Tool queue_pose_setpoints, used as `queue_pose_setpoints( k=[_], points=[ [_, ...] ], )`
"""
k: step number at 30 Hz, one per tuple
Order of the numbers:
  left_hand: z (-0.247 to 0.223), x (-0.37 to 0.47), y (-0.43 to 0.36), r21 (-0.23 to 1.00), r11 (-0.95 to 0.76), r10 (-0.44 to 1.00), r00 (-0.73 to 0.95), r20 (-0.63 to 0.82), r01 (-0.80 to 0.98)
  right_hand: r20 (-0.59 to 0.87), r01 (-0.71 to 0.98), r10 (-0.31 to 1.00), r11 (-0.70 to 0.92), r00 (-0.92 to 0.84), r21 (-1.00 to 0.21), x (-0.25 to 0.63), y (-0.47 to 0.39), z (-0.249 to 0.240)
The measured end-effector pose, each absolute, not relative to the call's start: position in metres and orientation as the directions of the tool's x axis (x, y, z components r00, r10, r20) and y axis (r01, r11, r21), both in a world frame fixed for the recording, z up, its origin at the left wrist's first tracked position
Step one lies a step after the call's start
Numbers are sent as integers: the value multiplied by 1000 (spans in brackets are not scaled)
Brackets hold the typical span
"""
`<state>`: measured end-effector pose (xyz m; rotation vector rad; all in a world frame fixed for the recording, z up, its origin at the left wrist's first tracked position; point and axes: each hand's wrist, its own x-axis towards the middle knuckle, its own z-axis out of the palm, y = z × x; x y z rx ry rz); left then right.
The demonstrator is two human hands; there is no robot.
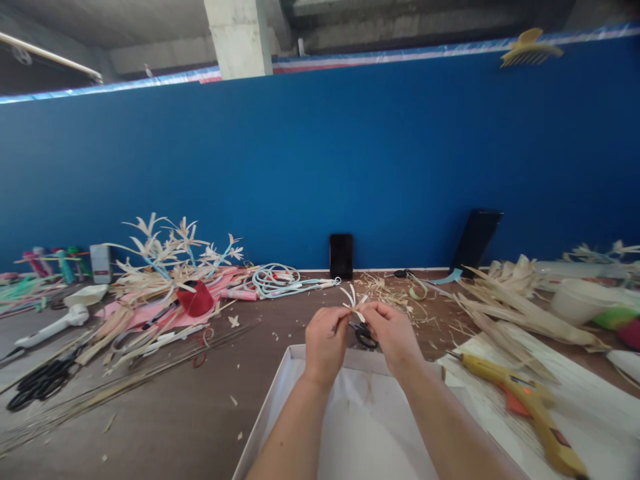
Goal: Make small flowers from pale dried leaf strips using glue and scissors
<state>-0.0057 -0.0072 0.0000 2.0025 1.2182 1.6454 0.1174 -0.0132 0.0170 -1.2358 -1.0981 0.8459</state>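
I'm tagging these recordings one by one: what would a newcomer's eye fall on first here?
Probably the broad blue partition behind the table, then the left hand and right hand at centre, together holding a small splayed pale piece. Left of them, pale flower-like sprays fan out above a red container; right, a yellow glue gun lies on white paper.

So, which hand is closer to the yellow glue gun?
The right hand: the yellow glue gun lies off to its right. The left hand is farther away, on the right hand's other side; both pinch a pale petalled piece.
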Motion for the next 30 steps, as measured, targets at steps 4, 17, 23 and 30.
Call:
queue_pose_setpoints(
  k=[4, 17, 23, 30],
  points=[
    [0, -5, -3, 834, -488, 839, -126, 530, 257, 226, 145, 932, 191, 283, -971, 118, -16, 21],
    [4, -8, 4, 921, -268, 961, -146, 234, -284, 359, 334, 925, 300, 129, -894, 113, -17, 16],
    [2, -9, 5, 911, -337, 940, -131, 314, -239, 402, 346, 909, 342, 115, -874, 111, -15, 10],
    [5, -8, 1, 902, -380, 925, -62, 376, -206, 504, 408, 852, 414, 141, -814, 112, -16, 10]
  ],
)
